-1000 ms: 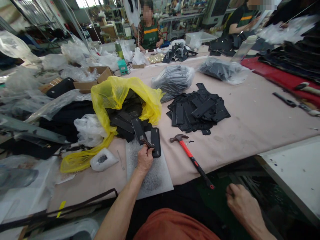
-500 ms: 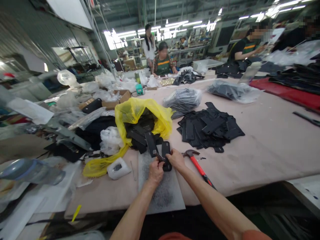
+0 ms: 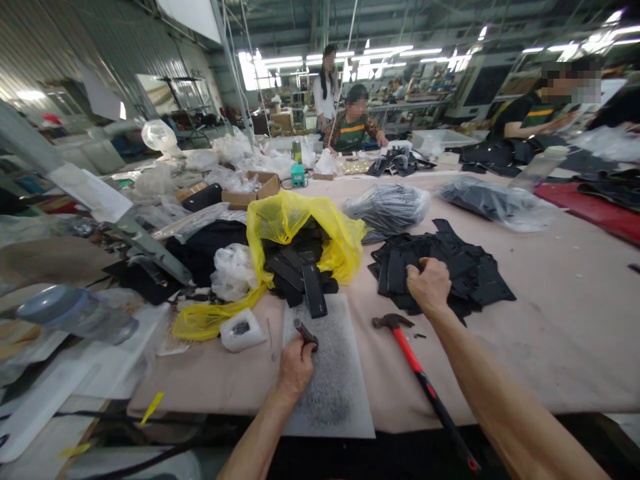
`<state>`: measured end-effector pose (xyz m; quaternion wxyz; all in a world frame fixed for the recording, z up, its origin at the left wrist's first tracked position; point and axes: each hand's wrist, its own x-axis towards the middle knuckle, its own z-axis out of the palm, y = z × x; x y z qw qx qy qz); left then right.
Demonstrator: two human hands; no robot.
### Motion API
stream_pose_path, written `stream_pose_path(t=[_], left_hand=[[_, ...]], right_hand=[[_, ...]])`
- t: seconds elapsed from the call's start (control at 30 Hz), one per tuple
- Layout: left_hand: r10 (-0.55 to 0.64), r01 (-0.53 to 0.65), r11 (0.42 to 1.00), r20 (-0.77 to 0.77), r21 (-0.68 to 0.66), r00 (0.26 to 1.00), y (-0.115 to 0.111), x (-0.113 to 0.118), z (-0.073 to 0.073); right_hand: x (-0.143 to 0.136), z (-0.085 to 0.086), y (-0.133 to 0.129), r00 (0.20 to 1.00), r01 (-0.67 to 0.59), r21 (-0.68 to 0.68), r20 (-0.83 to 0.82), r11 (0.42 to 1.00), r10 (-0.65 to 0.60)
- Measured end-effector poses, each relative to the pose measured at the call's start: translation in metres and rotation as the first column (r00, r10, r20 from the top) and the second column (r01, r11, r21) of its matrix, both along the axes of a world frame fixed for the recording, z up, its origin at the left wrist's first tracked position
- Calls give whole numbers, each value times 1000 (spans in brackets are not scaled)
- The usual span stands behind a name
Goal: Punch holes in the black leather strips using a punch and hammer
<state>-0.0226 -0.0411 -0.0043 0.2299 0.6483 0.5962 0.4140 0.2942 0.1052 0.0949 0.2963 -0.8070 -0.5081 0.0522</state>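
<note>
My left hand [image 3: 296, 365] is closed round a small dark metal tool [image 3: 306, 335] above the left part of a white, speckled board [image 3: 335, 380]. Over the left side of a heap of flat black pieces [image 3: 480, 267], my right hand [image 3: 430, 285] has its fingers bent together; what they hold, if anything, is hidden. A single black strip [image 3: 314, 291] lies at the mouth of a yellow plastic bag [image 3: 270, 217] that has more black pieces inside. The red-handled hammer [image 3: 411, 350] rests between the board and my right forearm.
Clear bags of dark pieces [image 3: 390, 203] lie behind the heap. A wrapped white bundle [image 3: 243, 330] and a large plastic bottle [image 3: 77, 315] are at the left. Several people are across the table, one in a green apron [image 3: 351, 135].
My right hand has moved right from the board to the black heap. The black piece that was between my hands is no longer over the board. The view has shifted.
</note>
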Motion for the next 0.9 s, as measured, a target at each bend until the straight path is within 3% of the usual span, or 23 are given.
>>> stream_pose_path(t=[0.07,0.1,0.17,0.27,0.37,0.53,0.63,0.73,0.9], left_hand=[[-1,2,999,-39,33,999,1,2,-3],[-5,7,999,-52,44,999,1,3,-3],[-22,25,998,-58,50,998,1,3,-4],[-49,51,998,-45,40,998,1,2,-4],[-51,53,998,-57,38,997,1,1,-2],[-20,21,1000,-91,9,996,2,1,0],[-19,18,1000,-80,-5,997,3,1,1],[-32,32,999,-54,-10,998,3,0,2],[-17,17,1000,-31,-16,999,3,0,1]], right_hand=[[-31,-4,1,988,-150,-50,-50,987,148],[-53,-10,-1,954,-287,-127,-131,950,270],[-100,-26,-8,902,-416,-185,-213,891,376],[-158,-47,-14,866,-482,-223,-271,848,421],[-183,-54,-11,868,-475,-254,-293,842,402],[-179,-50,4,855,-488,-281,-345,826,387],[-161,-46,-3,820,-535,-265,-392,802,417],[-136,-43,-37,795,-563,-243,-418,790,438],[-103,-49,-124,804,-555,-277,-420,785,421]])
